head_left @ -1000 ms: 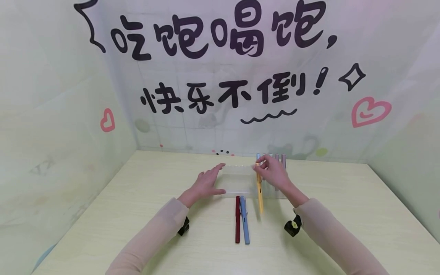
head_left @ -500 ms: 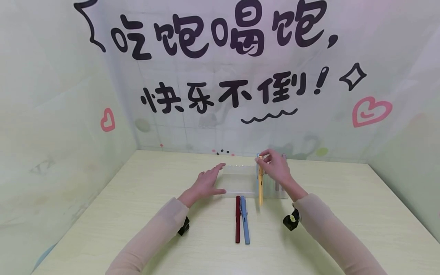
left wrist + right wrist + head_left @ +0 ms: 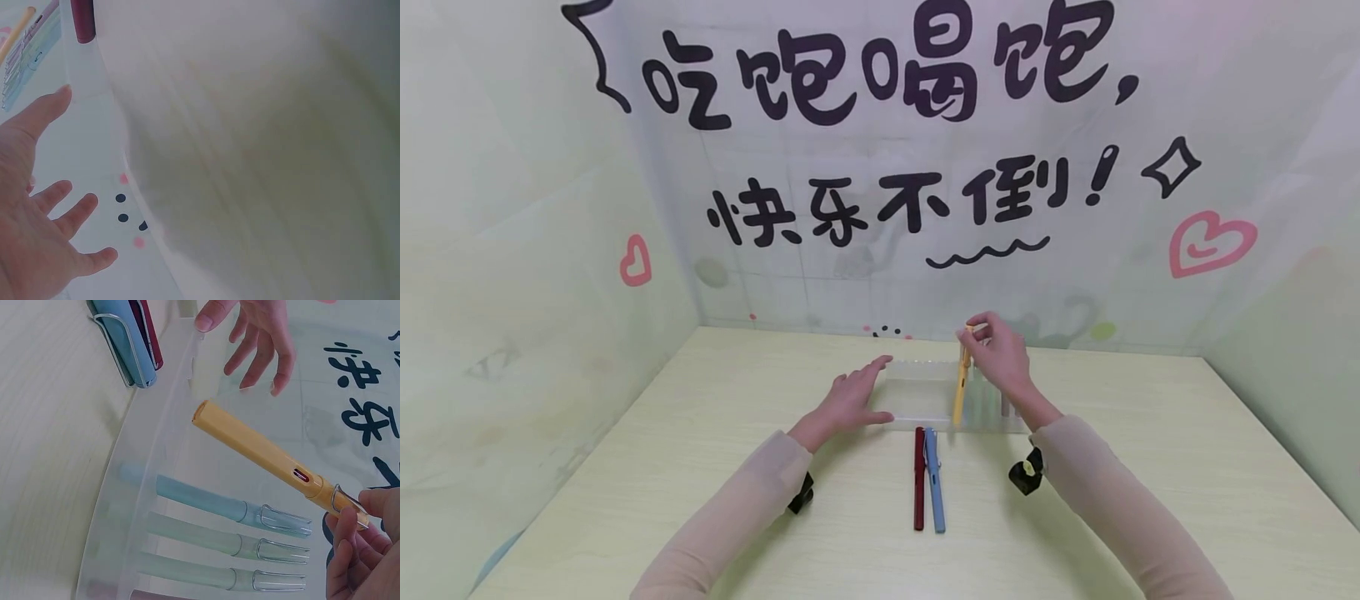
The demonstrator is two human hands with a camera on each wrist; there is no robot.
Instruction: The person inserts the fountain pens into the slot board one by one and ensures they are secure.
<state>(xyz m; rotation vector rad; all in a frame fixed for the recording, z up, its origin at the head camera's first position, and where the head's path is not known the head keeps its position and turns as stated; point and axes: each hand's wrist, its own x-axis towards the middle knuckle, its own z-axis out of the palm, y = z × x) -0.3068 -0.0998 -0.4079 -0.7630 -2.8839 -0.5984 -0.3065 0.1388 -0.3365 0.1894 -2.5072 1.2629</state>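
Observation:
My right hand point(image 3: 1003, 354) pinches a yellow pen point(image 3: 962, 387) by its cap end, near the metal clip. The pen slants, barrel end downward, over a clear pen holder point(image 3: 917, 423). In the right wrist view a light-blue pen point(image 3: 206, 499) and pale green pens point(image 3: 194, 534) stand side by side in the holder, below the yellow one. My left hand point(image 3: 846, 400) is at the holder's left end, fingers spread and thumb apart, fingertips right at its edge. The left wrist view shows its fingers point(image 3: 78, 215) stretched out, holding nothing.
A dark red pen point(image 3: 919, 479) and a blue pen point(image 3: 936, 487) lie side by side on the wooden table point(image 3: 760, 542), in front of the holder. Behind the table rises a printed backdrop point(image 3: 820, 283).
My right hand has risen and moved slightly back with the yellow pen, bringing its lower end from in front of the holder to over it. The left hand stays put.

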